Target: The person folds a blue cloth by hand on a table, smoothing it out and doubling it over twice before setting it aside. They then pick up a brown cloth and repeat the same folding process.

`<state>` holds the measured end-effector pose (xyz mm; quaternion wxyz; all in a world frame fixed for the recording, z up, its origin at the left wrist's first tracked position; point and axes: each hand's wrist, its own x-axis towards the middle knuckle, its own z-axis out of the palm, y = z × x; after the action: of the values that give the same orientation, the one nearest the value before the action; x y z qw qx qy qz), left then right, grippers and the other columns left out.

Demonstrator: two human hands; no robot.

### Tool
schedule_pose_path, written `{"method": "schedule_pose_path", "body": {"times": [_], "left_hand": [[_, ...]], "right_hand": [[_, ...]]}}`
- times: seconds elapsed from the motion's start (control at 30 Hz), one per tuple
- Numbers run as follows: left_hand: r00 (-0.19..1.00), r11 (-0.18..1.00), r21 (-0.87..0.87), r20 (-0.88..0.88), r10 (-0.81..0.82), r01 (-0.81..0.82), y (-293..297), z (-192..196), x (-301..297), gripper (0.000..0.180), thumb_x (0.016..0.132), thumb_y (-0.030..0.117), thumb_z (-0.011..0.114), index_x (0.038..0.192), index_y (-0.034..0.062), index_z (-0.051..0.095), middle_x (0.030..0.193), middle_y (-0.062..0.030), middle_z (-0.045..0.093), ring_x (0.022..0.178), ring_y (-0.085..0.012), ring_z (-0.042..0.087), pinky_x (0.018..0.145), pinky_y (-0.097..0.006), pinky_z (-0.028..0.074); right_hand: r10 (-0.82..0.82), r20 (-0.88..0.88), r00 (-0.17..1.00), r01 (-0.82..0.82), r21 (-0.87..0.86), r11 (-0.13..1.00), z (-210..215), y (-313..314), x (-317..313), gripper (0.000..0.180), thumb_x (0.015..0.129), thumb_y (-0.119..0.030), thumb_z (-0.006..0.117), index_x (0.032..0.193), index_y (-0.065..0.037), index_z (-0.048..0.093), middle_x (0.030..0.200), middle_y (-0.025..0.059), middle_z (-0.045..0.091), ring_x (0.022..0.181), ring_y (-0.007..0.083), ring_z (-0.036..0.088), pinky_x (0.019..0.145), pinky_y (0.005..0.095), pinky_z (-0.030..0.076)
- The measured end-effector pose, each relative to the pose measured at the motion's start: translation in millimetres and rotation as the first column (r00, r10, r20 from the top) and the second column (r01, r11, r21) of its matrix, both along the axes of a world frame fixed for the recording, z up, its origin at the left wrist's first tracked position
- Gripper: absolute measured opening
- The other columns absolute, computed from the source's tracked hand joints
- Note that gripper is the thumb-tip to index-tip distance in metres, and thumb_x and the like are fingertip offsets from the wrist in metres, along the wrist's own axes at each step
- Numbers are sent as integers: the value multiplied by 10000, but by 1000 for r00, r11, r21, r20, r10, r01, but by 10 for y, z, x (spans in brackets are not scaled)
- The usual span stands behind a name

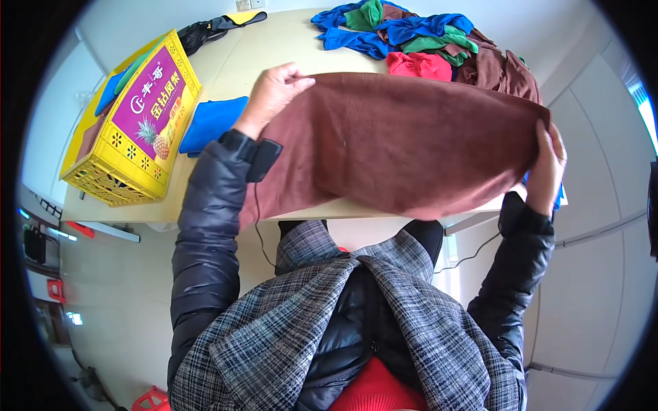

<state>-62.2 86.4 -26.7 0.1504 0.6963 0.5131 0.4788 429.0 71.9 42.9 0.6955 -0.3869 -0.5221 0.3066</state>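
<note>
A brown cloth [418,140] hangs stretched out between my two hands over the table's front edge, its lower side sagging below the tabletop. My left hand [275,92] pinches its upper left corner between thumb and fingers. At the upper right corner, my right hand [548,154] grips the cloth with the thumb in front. A folded blue cloth [209,125] lies on the table beside my left wrist, partly covered by my sleeve. Behind the brown cloth, a bright red cloth [419,65] sits at the front of a loose heap.
The heap of crumpled blue, green and brown cloths [432,31] fills the back right of the pale table [274,48]. At the left edge stands a yellow plastic crate [130,164] with folded cloths inside. A black and yellow item [212,31] lies behind it. Cords hang from both wrists.
</note>
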Motion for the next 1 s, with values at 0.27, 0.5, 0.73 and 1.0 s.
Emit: {"method": "schedule_pose_path", "body": {"times": [0.27, 0.5, 0.73, 1.0], "left_hand": [[931, 946, -82, -221, 289, -313, 145, -909, -336, 170, 884, 211, 719, 879, 50, 666, 719, -44, 647, 670, -135, 601, 644, -296, 490], [761, 826, -227, -565, 320, -515, -724, -1286, -969, 237, 855, 278, 723, 926, 58, 675, 954, -122, 695, 904, -312, 667, 760, -417, 518], [782, 816, -222, -495, 378, -534, -791, -1442, -912, 237, 846, 253, 731, 938, 49, 655, 987, -156, 668, 921, -334, 650, 768, -440, 507], [840, 791, -357, -426, 336, -497, -616, -1465, -1009, 210, 870, 188, 713, 942, 33, 592, 904, -125, 633, 836, -269, 622, 737, -374, 497]], "right_hand": [[109, 247, 963, -84, -110, 990, -1089, 789, 172, 151, 974, -128, 654, 1046, -8, 711, 906, -58, 644, 821, 21, 534, 742, 179, 431], [123, 240, 963, -67, -230, 971, -1497, 854, 315, 172, 980, -143, 642, 1050, 0, 708, 890, -55, 642, 808, 24, 533, 739, 181, 436], [116, 267, 957, -41, -270, 962, -1528, 838, 250, 196, 983, -168, 650, 1055, 5, 710, 885, -46, 653, 817, 29, 541, 744, 185, 443], [-23, 436, 900, 82, -118, 990, -1508, 860, 318, 178, 972, -159, 679, 1067, -12, 706, 935, -61, 648, 839, 16, 548, 756, 172, 436]]}}
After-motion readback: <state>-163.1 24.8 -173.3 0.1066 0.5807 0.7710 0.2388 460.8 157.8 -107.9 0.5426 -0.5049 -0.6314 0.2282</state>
